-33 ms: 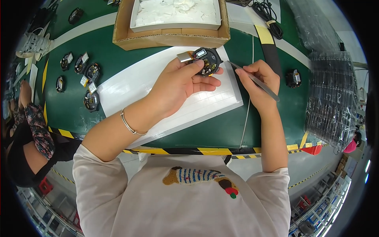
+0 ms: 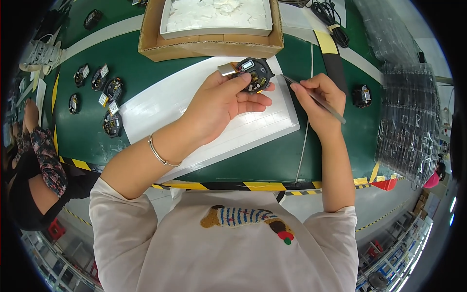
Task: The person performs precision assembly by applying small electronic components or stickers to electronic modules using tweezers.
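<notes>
My left hand (image 2: 224,100) holds an opened round black watch case (image 2: 261,74), thumb pressed on its inner parts. A silver battery (image 2: 227,69) sticks out from the case's left side. In my right hand (image 2: 323,100) is a pair of metal tweezers (image 2: 331,110), held like a pen. Their tip points left toward the case and is apart from it. Both hands are over a white sheet (image 2: 233,131) and the green table. To the left lie several similar opened watch cases (image 2: 112,124), some with batteries hanging out.
A cardboard box (image 2: 209,49) with a white tray (image 2: 219,33) inside stands at the far middle. Another watch case (image 2: 362,96) lies to the right, beside stacked clear plastic trays (image 2: 407,121). A coiled black cable (image 2: 331,22) is at the far right. Another person's arm (image 2: 48,160) shows at left.
The tweezers in my right hand have turned slightly. My left hand and the watch case stay where they were.
</notes>
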Available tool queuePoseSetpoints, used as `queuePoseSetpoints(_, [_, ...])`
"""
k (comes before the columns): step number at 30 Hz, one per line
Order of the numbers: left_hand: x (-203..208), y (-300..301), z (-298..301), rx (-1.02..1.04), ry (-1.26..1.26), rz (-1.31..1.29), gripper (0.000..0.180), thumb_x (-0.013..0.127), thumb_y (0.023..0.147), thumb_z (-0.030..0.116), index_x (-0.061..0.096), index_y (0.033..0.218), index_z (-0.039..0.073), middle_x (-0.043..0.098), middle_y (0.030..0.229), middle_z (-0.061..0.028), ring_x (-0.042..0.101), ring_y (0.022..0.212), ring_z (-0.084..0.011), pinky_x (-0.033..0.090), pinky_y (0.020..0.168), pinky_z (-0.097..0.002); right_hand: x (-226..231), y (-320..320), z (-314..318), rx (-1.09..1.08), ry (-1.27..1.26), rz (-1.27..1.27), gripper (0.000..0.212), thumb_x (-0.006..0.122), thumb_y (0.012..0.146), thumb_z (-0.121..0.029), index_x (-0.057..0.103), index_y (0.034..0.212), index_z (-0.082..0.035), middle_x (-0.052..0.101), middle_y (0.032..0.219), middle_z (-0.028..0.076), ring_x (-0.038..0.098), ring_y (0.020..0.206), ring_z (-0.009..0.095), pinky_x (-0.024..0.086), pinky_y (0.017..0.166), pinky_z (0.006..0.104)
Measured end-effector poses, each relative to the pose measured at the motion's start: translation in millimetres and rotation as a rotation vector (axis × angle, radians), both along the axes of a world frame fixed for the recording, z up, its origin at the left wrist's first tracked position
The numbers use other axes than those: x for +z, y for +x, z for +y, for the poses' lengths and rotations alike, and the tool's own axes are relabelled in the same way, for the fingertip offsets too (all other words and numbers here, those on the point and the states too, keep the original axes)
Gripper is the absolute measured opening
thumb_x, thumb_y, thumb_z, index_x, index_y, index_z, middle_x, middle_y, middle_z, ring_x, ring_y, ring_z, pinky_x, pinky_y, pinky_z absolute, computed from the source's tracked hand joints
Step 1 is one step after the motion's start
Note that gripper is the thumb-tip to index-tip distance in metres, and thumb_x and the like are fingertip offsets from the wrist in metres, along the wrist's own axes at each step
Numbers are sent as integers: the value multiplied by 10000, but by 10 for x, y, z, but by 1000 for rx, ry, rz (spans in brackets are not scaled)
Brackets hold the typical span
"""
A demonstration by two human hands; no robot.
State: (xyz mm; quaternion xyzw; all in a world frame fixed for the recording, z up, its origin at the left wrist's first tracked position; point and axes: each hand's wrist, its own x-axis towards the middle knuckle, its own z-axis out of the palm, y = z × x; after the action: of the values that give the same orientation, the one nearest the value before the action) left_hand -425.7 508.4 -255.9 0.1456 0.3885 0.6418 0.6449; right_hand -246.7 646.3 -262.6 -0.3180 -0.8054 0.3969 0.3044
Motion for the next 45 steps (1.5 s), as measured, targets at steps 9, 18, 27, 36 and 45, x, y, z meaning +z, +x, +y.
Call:
queuePoseSetpoints(9, [2,18,8,-1,12,18,313,444,991,196,474,1200,-36,616,1111,-221,654,880,-236,537,813,-354,-4,-39,10,98,258,24,197,797,702,-43,609,737,0,583,642,82,564,566,130,451,519,234])
queuePoseSetpoints(18, [26,75,-4,-10,-42,81,299,447,988,149,426,1218,-41,601,1124,-244,656,906,-265,535,821,-366,23,-82,-30,248,775,36,206,784,659,-42,616,773,-10,625,739,120,620,614,268,498,518,328])
queuePoseSetpoints(27, [118,79,17,42,-96,47,228,445,964,68,457,1149,-65,567,1054,-151,668,910,-278,576,819,-345,144,-90,-16,121,637,186,225,776,677,49,581,779,8,614,694,120,598,571,244,477,509,282])
queuePoseSetpoints(36, [109,67,25,34,-69,33,236,432,958,50,444,1168,-56,568,1052,-154,665,909,-272,580,814,-347,81,-62,-72,192,510,-51,199,767,710,-6,578,770,-29,558,642,84,529,509,212,413,459,304])
queuePoseSetpoints(45, [98,74,32,7,-108,80,315,418,965,76,417,1256,-45,537,1251,-229,644,992,-323,540,888,-397,138,-86,-25,86,737,156,226,758,666,89,579,770,0,614,700,123,596,568,250,475,506,299])
